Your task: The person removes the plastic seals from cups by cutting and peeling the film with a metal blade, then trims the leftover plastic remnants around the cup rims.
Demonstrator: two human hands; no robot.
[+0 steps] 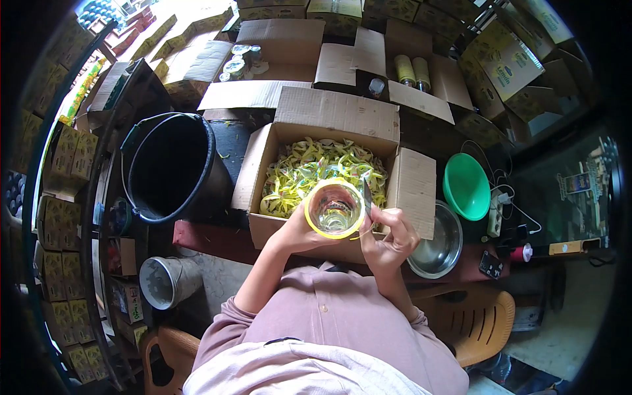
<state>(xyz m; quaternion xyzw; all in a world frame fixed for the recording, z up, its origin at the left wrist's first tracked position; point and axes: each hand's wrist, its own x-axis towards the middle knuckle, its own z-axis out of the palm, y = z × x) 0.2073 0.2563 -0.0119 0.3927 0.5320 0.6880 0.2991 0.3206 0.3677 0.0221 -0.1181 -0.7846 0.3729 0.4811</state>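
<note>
Item: one clear glass jar (337, 222), yellow band about the rim, held above the near edge of an open carton (258, 172) of yellow strips (289, 168). Mouth faces up towards the camera; long axis runs nearly along the line of sight, base farthest.
Left hand (296, 230): wrapped round the jar's side, fingers mostly hidden behind it.
Right hand (390, 240): fingers curled, gripping a slim dark strip (367, 195) beside the rim; whether a blade, cannot tell.
Obscured: jar's outer wall, foreshortened; carton's near interior, behind jar and hands.
</note>
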